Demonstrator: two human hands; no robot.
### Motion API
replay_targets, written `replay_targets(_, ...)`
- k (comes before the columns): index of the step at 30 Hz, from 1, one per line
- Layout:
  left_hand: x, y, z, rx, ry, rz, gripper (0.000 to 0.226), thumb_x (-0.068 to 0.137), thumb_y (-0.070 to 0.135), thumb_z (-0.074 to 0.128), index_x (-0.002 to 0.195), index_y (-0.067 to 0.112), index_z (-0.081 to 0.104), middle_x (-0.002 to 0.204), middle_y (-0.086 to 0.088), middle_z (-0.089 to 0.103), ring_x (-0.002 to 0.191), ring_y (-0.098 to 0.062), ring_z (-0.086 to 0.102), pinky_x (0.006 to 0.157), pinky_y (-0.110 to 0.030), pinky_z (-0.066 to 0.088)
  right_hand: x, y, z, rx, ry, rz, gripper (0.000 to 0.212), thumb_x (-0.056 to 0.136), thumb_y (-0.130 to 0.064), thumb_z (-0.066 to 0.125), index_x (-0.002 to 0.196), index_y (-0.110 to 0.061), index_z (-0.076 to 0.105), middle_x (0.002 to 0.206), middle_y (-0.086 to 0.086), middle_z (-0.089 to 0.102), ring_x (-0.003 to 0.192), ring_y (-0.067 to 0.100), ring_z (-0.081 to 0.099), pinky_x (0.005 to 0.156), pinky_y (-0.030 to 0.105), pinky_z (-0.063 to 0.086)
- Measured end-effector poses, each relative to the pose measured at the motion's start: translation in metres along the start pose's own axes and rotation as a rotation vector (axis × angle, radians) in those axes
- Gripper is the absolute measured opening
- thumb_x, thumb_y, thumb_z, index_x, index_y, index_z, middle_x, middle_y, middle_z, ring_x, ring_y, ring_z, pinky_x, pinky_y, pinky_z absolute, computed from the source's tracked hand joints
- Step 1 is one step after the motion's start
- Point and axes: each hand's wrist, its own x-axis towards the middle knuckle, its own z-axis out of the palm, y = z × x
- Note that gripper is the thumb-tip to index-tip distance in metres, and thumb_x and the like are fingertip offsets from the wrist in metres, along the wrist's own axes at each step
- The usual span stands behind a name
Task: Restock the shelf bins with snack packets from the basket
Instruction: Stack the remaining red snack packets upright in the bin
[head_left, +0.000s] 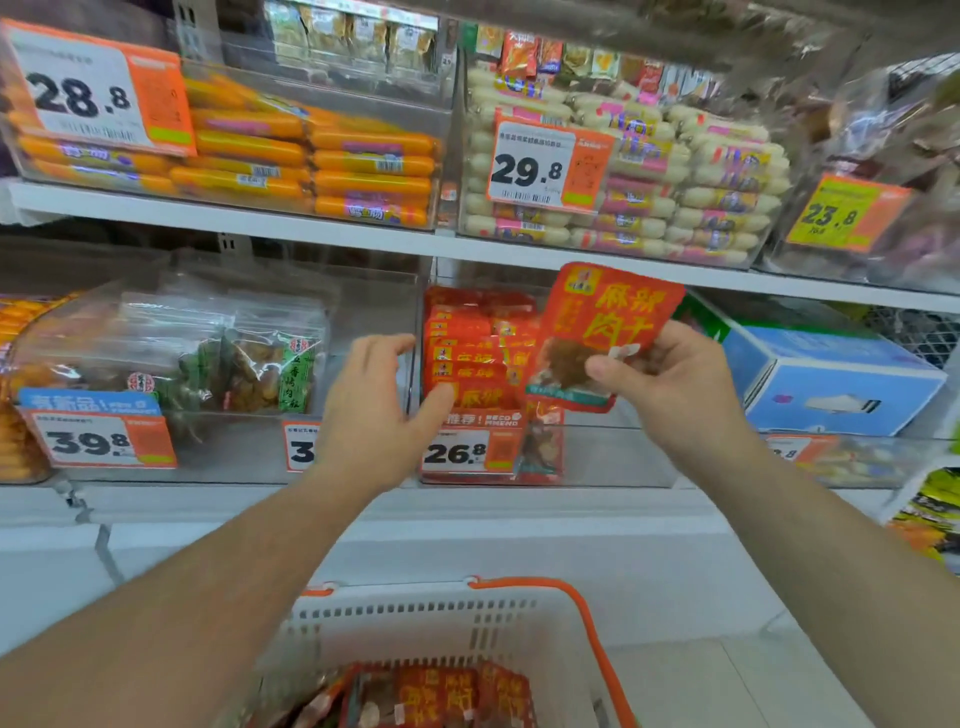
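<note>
The one camera sits on my head, wide-angled, facing forward and slightly down, close to the shelf (311, 236) at arm's reach, taking in my hands at centre and the basket (467, 618) at the bottom edge.

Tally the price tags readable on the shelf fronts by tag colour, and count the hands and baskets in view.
Orange-and-white price tags: 5 (28.8, 29.8, 39.8, 26.8, one partly hidden behind the left hand)
Yellow-and-orange price tag: 1 (23.8)
Hands: 2 (right hand holds a red snack packet)
Basket: 1
Total: 9
</note>
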Motion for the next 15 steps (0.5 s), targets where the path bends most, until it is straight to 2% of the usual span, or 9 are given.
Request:
replay_targets(2,0.008,-0.001,0.011,0.152,-0.136,-0.097,0.085,0.077,0.051,0.073,0.143,0.015,0.032,0.138,-0.005,0.04,0.121,-0.024,0.05,0.097,-0.042,0.042,0.02,0.007,-0.006,0.018,0.026,0.07,0.025,0.081,-0.001,0.076,0.081,-0.025,0.07,0.081,-0.013,0.075,0.081,0.006,0.07,0.073,0.025,0.057)
replay_targets(4,0.01,-0.002,0.024,0.292,-0.197,-0.159,0.095,0.069,0.066,0.071,0.141,0.021,0.028,0.134,-0.003,0.044,0.117,-0.027,0.055,0.093,-0.041,0.045,0.036,0.018,-0.004,-0.013,0.001,0.162,0.023,0.081,-0.001,0.076,0.08,-0.022,0.069,0.078,-0.011,0.073,0.072,0.001,0.068,0.066,0.02,0.051)
replay_targets(7,0.013,-0.003,0.033,0.4,-0.18,-0.186,0.098,0.062,0.079,0.066,0.134,0.024,0.028,0.125,0.0,0.053,0.111,-0.024,0.06,0.092,-0.041,0.047,0.053,0.033,0.001,-0.08,-0.073,0.333,0.02,0.082,-0.002,0.075,0.076,-0.018,0.065,0.07,-0.008,0.067,0.056,-0.002,0.06,0.049,0.013,0.042)
replay_targets(10,0.014,-0.006,0.033,0.414,-0.173,-0.179,0.098,0.062,0.077,0.068,0.135,0.025,0.028,0.124,0.002,0.056,0.109,-0.022,0.061,0.091,-0.04,0.048,0.067,0.052,0.005,-0.176,-0.183,0.461,0.021,0.081,-0.005,0.077,0.072,-0.014,0.06,0.054,-0.009,0.063,0.044,0.004,0.054,0.047,0.018,0.037)
replay_targets(13,0.011,-0.01,0.034,0.451,-0.156,-0.145,0.1,0.064,0.075,0.068,0.138,0.022,0.028,0.125,0.002,0.057,0.108,-0.021,0.061,0.091,-0.038,0.048,0.077,0.069,0.009,-0.329,-0.338,0.598,0.019,0.076,-0.01,0.081,0.072,-0.012,0.062,0.062,0.004,0.062,0.05,0.014,0.046,0.05,0.024,0.03)
replay_targets(15,0.011,-0.011,0.035,0.468,-0.141,-0.14,0.1,0.064,0.076,0.067,0.138,0.021,0.028,0.125,0.002,0.057,0.108,-0.021,0.061,0.091,-0.038,0.048,0.081,0.076,0.012,-0.407,-0.456,0.701,0.014,0.078,-0.01,0.079,0.079,-0.009,0.065,0.071,0.007,0.062,0.056,0.015,0.049,0.053,0.026,0.033)
